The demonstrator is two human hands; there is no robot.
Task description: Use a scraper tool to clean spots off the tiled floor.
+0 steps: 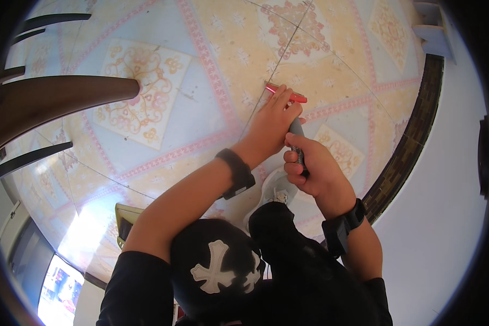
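Note:
A hand scraper with a red head [296,98], a grey shaft and a dark grip is held low over the patterned tile floor [244,61]. The thin edge of its head lies along the far side; whether it touches the tiles, I cannot tell. My left hand [271,122] holds the tool near the head, its fingers laid over the red part. Nearer to me, my right hand [322,163] is closed around the grip. Both wrists wear black bands with small box-like devices. A light-coloured shoe [269,193] is partly hidden below my hands.
Dark curved furniture legs [85,89] reach in from the left. A brown tiled skirting [411,134] runs along the white wall [436,183] on the right, with grey shelves [434,36] at top right. A yellowish container [126,212] stands by my left elbow; a lit screen [61,289] is at lower left.

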